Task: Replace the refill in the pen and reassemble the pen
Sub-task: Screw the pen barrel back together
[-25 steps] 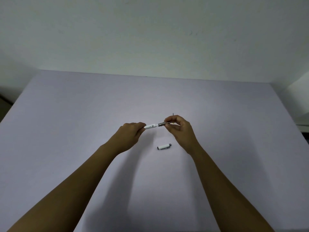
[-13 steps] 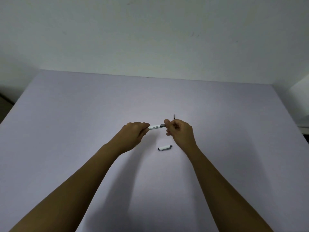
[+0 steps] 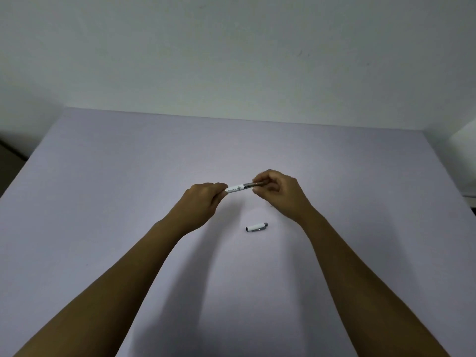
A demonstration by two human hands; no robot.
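A white pen barrel with small print is held level above the table between both hands. My left hand grips its left end. My right hand is closed around the grey metal front section at the barrel's right end; the tip and any refill are hidden in the fingers. The white pen cap with a metal clip lies on the table below the hands, apart from both.
The pale lilac table stretches wide around the hands, with its far edge against a plain white wall. A white object sits off the table's right corner.
My right hand has rotated and closed further over the pen's front section. The thin dark tip that stuck up above my right hand earlier is out of sight now. The cap has not moved.
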